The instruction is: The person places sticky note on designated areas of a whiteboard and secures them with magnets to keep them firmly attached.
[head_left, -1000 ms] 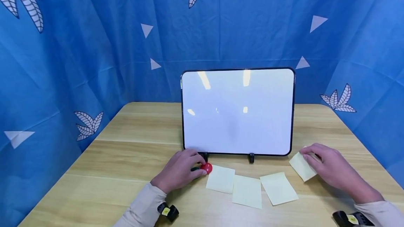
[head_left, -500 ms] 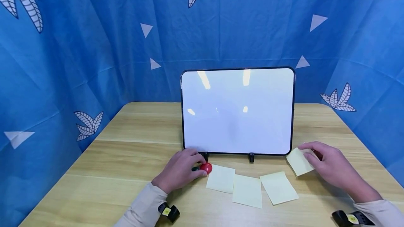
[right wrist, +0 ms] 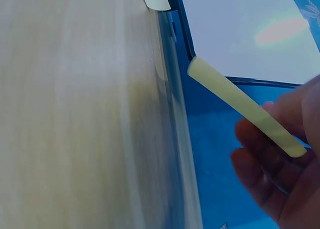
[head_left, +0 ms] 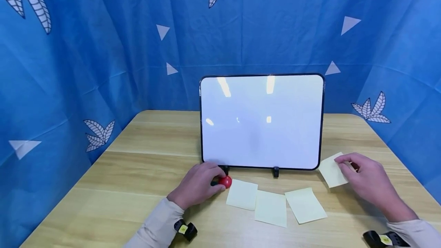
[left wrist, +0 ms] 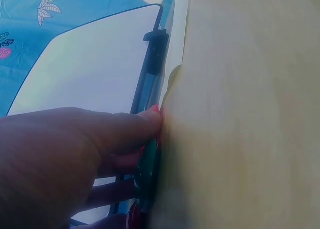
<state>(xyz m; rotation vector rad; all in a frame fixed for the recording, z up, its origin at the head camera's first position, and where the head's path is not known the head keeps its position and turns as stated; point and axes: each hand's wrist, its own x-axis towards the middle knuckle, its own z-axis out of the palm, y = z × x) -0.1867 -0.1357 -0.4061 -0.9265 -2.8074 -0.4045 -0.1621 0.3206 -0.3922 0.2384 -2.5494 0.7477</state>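
Observation:
My left hand [head_left: 198, 185] rests on the table below the whiteboard's left foot, thumb and fingers around a glossy red round magnet [head_left: 225, 181]. A dark green magnet [left wrist: 146, 171] sits under the same fingers, and another red piece [left wrist: 133, 216] shows lower in the left wrist view. At the right, my right hand [head_left: 370, 179] pinches a pale yellow sticky note [head_left: 331, 171] between thumb and fingers. The note is held above the table, seen almost edge-on and slightly bowed in the right wrist view. Its upper right part is hidden by the fingers.
A black-framed whiteboard [head_left: 262, 125] stands upright on small black feet [head_left: 276, 172]. Before it lie three sticky notes: a left one [head_left: 242, 194], a middle one [head_left: 270, 208] and a right one [head_left: 306, 206]. A blue patterned curtain [head_left: 282, 22] surrounds the wooden table [head_left: 138, 175].
My right hand has lifted the sticky note upward, beside the whiteboard's lower right corner. The left hand stays on the red magnet, and the three notes lie as before.

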